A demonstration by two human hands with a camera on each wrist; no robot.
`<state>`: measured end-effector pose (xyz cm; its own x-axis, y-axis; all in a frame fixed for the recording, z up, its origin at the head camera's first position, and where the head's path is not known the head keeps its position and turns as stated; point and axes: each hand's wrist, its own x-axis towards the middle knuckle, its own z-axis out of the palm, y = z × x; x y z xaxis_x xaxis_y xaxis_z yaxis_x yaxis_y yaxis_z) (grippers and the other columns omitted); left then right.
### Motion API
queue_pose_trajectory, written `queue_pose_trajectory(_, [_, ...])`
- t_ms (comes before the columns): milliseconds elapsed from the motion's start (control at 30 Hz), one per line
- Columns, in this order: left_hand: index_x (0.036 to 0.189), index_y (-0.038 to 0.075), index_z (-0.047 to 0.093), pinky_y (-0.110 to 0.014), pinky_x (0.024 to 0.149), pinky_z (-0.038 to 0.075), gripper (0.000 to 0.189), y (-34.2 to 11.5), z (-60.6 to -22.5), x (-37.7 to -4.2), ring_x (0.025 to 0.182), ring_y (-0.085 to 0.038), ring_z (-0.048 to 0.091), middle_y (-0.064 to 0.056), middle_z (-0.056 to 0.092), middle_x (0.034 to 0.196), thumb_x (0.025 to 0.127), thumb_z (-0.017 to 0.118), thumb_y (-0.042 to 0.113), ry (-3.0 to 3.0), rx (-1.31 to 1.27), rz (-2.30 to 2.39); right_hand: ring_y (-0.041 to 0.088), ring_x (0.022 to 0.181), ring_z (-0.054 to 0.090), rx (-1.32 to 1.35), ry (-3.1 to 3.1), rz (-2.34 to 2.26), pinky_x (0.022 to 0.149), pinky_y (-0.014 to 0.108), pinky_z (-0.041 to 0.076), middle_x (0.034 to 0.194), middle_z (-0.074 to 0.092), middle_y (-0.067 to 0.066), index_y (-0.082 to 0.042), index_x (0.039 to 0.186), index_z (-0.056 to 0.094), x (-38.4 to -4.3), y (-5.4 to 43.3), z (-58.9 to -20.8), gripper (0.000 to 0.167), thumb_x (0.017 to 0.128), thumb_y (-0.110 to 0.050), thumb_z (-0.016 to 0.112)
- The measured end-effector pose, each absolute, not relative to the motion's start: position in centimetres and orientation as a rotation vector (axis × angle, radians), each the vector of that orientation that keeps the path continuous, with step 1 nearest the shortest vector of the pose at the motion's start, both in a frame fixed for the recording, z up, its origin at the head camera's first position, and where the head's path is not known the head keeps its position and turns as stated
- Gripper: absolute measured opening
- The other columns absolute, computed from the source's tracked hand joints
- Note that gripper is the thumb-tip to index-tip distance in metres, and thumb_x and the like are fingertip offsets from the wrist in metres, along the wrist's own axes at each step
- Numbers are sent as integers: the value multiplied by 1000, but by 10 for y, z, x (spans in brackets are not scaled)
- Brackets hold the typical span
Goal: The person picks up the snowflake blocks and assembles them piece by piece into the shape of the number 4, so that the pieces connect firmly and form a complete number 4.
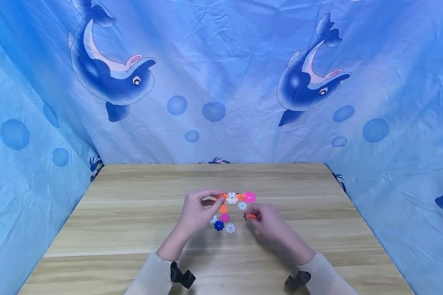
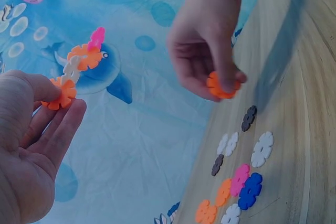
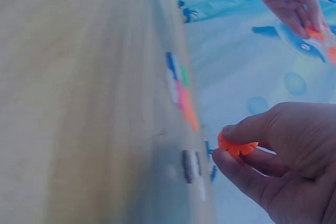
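My left hand [image 1: 197, 211] is raised over the table and pinches the orange end disc [image 2: 62, 94] of a short chain of notched plastic discs. From there the chain runs through a white disc [image 1: 231, 198] and another orange disc [image 2: 85, 57] to a pink one [image 1: 250, 197]. My right hand [image 1: 268, 221] holds a single orange notched disc [image 3: 237, 147] between thumb and fingers, apart from the chain. Beneath the hands lie loose discs, among them a blue disc [image 2: 250, 191], a pink disc [image 2: 240, 180] and a white disc [image 2: 262, 149].
Dark discs [image 2: 249, 118] and more white and orange ones lie on the wood-grain table [image 1: 133, 237]. A blue curtain [image 1: 221, 73] with printed dolphins stands behind the table and along both sides.
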<state>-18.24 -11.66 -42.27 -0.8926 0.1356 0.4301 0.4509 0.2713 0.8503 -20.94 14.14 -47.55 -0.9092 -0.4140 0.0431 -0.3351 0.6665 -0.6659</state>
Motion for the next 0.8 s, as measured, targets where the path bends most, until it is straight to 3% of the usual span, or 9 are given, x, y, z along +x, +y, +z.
queue_pose_trajectory(467, [108,13,83,-27,83,67,16,-118,-423,-181,97,-21,78,-4,82,105,94,80,6,-2240,-537,-1678,21,91,77,-710,2936,-1456,83,29,67,98,80,6,-7,105,77,-209,152,-440,19,91,4,76])
queue_pose_trajectory(800, [108,14,83,-24,82,66,16,-118,-425,-183,97,-19,77,-2,81,105,93,81,7,-2240,-506,-1664,9,86,74,-789,2911,-1794,83,22,65,96,79,7,-7,106,77,-203,152,-428,19,92,5,78])
